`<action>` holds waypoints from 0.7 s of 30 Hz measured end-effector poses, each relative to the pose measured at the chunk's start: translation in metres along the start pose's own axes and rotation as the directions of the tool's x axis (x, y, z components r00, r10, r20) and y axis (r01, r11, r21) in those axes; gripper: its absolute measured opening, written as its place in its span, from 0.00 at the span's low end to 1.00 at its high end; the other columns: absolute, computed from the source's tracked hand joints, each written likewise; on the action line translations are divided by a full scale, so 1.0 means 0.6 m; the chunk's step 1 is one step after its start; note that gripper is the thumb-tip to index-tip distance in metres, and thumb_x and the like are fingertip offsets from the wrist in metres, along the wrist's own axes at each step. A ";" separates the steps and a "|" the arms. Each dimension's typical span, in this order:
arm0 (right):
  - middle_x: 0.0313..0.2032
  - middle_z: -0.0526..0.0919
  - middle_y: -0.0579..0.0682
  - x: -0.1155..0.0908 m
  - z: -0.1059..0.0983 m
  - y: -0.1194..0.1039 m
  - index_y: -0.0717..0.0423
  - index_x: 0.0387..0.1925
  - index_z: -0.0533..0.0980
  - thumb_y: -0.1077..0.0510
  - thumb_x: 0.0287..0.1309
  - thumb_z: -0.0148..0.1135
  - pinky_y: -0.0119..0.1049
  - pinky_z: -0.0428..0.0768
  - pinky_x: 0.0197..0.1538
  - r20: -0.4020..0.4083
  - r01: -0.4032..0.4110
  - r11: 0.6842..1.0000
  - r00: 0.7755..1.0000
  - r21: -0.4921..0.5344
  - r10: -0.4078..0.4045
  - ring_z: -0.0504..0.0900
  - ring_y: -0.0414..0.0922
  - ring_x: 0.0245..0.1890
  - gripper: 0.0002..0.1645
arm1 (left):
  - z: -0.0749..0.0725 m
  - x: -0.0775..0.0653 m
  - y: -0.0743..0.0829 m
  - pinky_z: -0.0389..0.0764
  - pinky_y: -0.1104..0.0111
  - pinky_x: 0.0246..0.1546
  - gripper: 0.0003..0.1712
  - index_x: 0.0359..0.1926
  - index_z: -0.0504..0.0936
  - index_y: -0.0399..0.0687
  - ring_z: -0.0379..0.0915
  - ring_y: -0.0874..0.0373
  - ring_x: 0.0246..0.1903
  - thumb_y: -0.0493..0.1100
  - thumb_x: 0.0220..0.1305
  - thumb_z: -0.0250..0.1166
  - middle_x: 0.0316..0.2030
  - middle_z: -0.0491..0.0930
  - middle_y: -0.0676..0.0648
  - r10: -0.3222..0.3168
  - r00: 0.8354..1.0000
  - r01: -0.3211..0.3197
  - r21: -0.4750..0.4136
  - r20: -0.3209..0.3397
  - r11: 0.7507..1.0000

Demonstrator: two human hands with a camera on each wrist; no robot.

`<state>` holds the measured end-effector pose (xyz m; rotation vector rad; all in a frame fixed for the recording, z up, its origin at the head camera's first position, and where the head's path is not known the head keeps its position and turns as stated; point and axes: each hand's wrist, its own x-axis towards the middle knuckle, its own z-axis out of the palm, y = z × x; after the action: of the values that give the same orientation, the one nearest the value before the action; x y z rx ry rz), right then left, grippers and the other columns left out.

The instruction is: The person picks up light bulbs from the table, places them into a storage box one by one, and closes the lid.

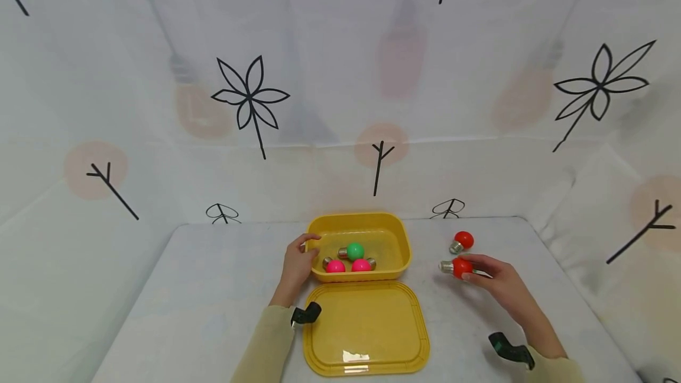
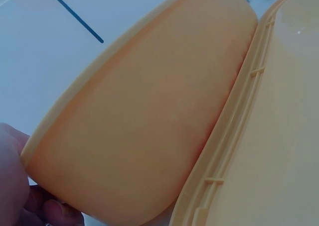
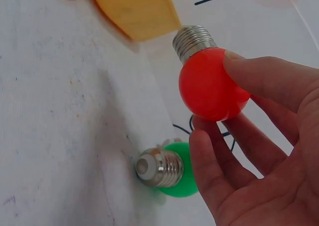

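My right hand (image 1: 500,279) pinches a red light bulb (image 1: 462,268) above the table, its metal screw base pointing left. In the right wrist view the thumb and fingertips hold the round red part of this bulb (image 3: 212,84). Another red bulb (image 1: 464,239) lies on the table just behind it. A green bulb (image 3: 180,171) shows beyond the fingers in the right wrist view. My left hand (image 1: 297,265) grips the left end of a yellow plastic box (image 1: 402,247). Inside the box are a green bulb (image 1: 354,251) and two pink bulbs (image 1: 335,266).
A yellow lid (image 1: 367,327) lies flat in front of the box, close against its near side. The white-covered table (image 1: 202,294) reaches back to a patterned cloth wall (image 1: 330,105), with more cloth at both sides.
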<state>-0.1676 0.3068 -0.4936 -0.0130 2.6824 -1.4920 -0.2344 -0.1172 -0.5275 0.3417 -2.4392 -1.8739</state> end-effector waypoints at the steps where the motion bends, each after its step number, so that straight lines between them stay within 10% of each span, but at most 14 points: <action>1: 0.58 0.77 0.62 0.001 0.001 -0.001 0.60 0.63 0.74 0.50 0.62 0.68 0.36 0.79 0.49 0.000 0.003 1.000 1.000 0.005 -0.003 0.72 0.59 0.59 0.32 | 0.000 0.000 0.000 0.72 0.51 0.58 0.15 0.49 0.84 0.50 0.60 0.42 0.67 0.31 0.64 0.60 0.69 0.66 0.41 0.001 1.000 -0.001 0.002 0.000 1.000; 21: 0.62 0.74 0.63 0.017 0.019 -0.014 0.59 0.65 0.72 0.50 0.61 0.69 0.28 0.78 0.46 0.008 0.041 0.996 0.999 0.082 -0.042 0.69 0.60 0.60 0.34 | 0.000 -0.001 0.004 0.75 0.54 0.55 0.15 0.49 0.84 0.50 0.64 0.43 0.63 0.32 0.64 0.61 0.68 0.67 0.41 0.000 1.000 0.000 0.008 -0.004 1.000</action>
<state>-0.1773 0.2923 -0.4932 -0.0714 2.6271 -1.6081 -0.2341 -0.1167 -0.5253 0.3455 -2.4453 -1.8620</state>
